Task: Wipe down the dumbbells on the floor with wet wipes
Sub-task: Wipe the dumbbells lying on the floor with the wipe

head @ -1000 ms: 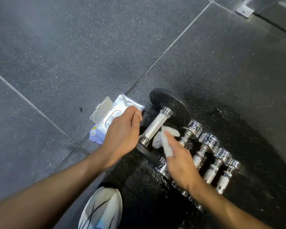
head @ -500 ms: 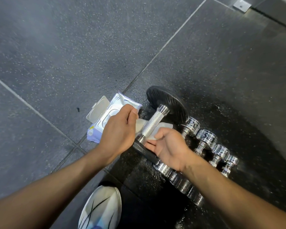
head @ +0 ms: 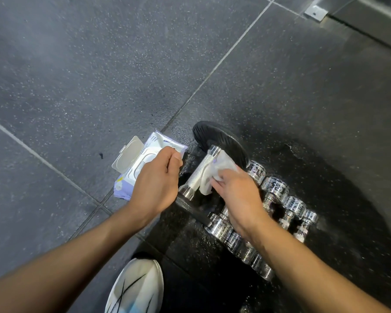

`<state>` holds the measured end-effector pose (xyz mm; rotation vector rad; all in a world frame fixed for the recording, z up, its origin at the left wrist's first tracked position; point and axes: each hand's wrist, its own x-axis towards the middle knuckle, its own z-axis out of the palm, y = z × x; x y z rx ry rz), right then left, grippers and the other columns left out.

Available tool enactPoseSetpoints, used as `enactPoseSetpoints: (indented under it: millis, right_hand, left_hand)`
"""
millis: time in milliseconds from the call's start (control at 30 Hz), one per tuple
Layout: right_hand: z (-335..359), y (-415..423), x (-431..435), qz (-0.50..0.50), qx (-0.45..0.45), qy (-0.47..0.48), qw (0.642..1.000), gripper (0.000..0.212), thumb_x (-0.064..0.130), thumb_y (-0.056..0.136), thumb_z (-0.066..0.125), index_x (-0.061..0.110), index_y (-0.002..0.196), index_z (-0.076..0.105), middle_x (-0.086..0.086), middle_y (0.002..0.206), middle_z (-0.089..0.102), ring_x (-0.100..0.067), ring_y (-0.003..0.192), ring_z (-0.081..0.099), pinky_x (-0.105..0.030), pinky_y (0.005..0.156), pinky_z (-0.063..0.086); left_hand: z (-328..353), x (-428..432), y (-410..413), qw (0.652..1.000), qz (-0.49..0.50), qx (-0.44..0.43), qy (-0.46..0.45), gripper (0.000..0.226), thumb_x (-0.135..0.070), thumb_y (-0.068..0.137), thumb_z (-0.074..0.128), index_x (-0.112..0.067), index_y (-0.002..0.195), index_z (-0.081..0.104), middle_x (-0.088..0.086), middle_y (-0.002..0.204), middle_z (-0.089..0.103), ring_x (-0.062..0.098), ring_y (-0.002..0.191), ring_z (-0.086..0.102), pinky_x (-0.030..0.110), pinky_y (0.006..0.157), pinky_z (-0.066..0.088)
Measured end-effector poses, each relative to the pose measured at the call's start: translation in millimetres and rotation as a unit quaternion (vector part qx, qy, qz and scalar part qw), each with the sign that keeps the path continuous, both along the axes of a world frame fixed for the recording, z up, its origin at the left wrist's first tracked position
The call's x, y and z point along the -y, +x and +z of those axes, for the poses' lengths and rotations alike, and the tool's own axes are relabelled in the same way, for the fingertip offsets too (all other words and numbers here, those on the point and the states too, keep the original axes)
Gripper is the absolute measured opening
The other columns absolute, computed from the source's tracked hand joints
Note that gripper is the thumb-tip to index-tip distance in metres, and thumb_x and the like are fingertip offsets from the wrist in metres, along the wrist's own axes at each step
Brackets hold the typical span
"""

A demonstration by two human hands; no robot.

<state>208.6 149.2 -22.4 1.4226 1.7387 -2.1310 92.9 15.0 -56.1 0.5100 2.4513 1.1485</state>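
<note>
Head view, looking down at a dark speckled rubber floor [head: 77, 75] crossed by pale tile seams.

Left of centre: a pack of wet wipes [head: 131, 177] lies flat on the floor, its clear plastic lid [head: 128, 158] flipped open toward the upper left. The left hand [head: 156, 181] sits over the pack's right end with fingers curled under and thumb laid against the index finger (whether it pinches anything cannot be told from this angle).

Centre: the large dumbbell [head: 221, 141] lies on the floor just right of the pack, its axis running from lower left to upper right. Its far black plate stands on edge, and its knurled handle [head: 198, 176] shows between the two hands. A white wet wipe [head: 215, 175] is draped against the handle's right side, reaching from near the far collar down toward the near collar.

Right of centre: the right hand [head: 237, 195] grips the bunched wipe in its fingertips and holds it against the handle. Beneath and beyond that hand, a row of chrome dumbbells [head: 274, 187] lies side by side, stepping toward the lower right; the floor around them is glossy.

Bottom centre: the toe of a white shoe [head: 136, 288] with dark lines.

Upper right corner: a small metal bracket [head: 315, 11] fixed to the floor beside a dark raised edge.
</note>
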Motion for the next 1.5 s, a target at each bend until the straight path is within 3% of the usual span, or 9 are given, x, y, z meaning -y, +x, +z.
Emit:
enactPoseSetpoints:
  millis: [67,167,333,500,633,900,1133,1300,1500]
  right_hand:
    - [-1.7,3.5,12.0,0.099,0.027,0.043,0.994,0.055,0.012,0.103,0.044,0.040,0.150,0.046,-0.002,0.115,0.071,0.000,0.058,0.052,-0.012,0.051,0.041]
    - [-0.6,12.9,21.1,0.159,0.043,0.051,0.985,0.060,0.006,0.105,0.040,0.040,0.154,0.040,0.007,0.129,0.063,0.007,0.067,0.035,-0.004,0.050,0.035]
    - [0.8,11.1,15.5,0.204,0.053,0.138,0.968,0.062,0.015,0.106,0.035,0.051,0.156,0.027,0.010,0.159,0.038,-0.005,0.109,0.051,-0.020,0.087,0.039]
    - [1.8,-0.1,16.0,0.212,0.065,0.177,0.959,0.067,0.012,0.102,0.034,0.041,0.161,0.020,0.002,0.160,0.039,-0.026,0.134,0.051,-0.043,0.114,0.041]
    - [5.7,12.7,34.9,0.296,0.079,0.188,0.933,0.070,0.007,0.103,0.034,0.036,0.163,0.014,0.007,0.169,0.020,-0.014,0.153,0.023,-0.018,0.116,0.012]
    - [2.0,7.9,24.8,0.368,0.113,0.284,0.878,0.085,0.010,0.099,0.040,0.042,0.160,-0.010,0.002,0.172,0.007,-0.027,0.147,0.037,-0.040,0.111,0.041]
    - [0.3,9.3,20.7,0.404,0.120,0.316,0.850,0.085,0.000,0.095,0.037,0.032,0.163,-0.003,0.004,0.172,0.008,-0.018,0.155,0.020,-0.034,0.123,0.026]
    - [7.4,8.3,8.4,0.425,0.136,0.353,0.822,0.090,-0.001,0.095,0.039,0.034,0.162,-0.008,-0.001,0.171,0.013,-0.027,0.140,0.047,-0.042,0.105,0.046]
    - [0.9,14.7,15.7,0.433,0.104,0.370,0.816,0.089,-0.004,0.095,0.038,0.033,0.163,-0.007,0.008,0.170,0.014,-0.019,0.145,0.039,-0.032,0.111,0.038]
  left_hand:
    - [-0.3,-0.3,-0.1,1.000,0.001,-0.001,0.003,0.027,-0.037,0.105,0.042,-0.025,0.082,0.052,-0.008,0.065,0.053,0.021,0.068,0.051,0.047,0.070,0.048]
    - [-1.6,-0.4,-0.1,1.000,0.002,-0.006,0.008,0.027,-0.039,0.104,0.041,-0.025,0.083,0.052,-0.007,0.064,0.053,0.023,0.067,0.051,0.049,0.070,0.048]
    - [-3.4,-0.2,-0.3,1.000,0.003,-0.014,0.008,0.028,-0.040,0.105,0.041,-0.027,0.082,0.051,-0.007,0.065,0.054,0.022,0.068,0.053,0.048,0.070,0.049]
    - [-3.2,0.2,-0.9,1.000,0.003,-0.010,0.013,0.029,-0.042,0.104,0.040,-0.026,0.083,0.052,-0.007,0.064,0.054,0.023,0.066,0.053,0.049,0.070,0.049]
    - [-2.1,-0.1,-0.7,1.000,0.004,-0.012,0.014,0.027,-0.041,0.103,0.041,-0.027,0.082,0.051,-0.008,0.063,0.053,0.022,0.066,0.052,0.049,0.069,0.050]
    - [-3.0,1.0,-3.7,1.000,0.006,-0.008,0.024,0.032,-0.043,0.101,0.038,-0.021,0.082,0.050,-0.001,0.066,0.054,0.029,0.069,0.053,0.054,0.069,0.049]
    - [-3.1,-0.2,-2.2,1.000,0.007,-0.008,0.026,0.031,-0.044,0.102,0.039,-0.023,0.083,0.051,-0.004,0.064,0.053,0.028,0.068,0.053,0.053,0.070,0.049]
    - [-4.6,0.5,-4.0,1.000,0.008,-0.006,0.020,0.031,-0.044,0.102,0.038,-0.022,0.083,0.050,-0.001,0.066,0.054,0.028,0.069,0.053,0.054,0.069,0.049]
    - [-2.3,0.3,-2.6,1.000,0.009,-0.003,0.013,0.031,-0.043,0.102,0.039,-0.022,0.082,0.051,-0.002,0.065,0.053,0.029,0.069,0.053,0.052,0.069,0.049]
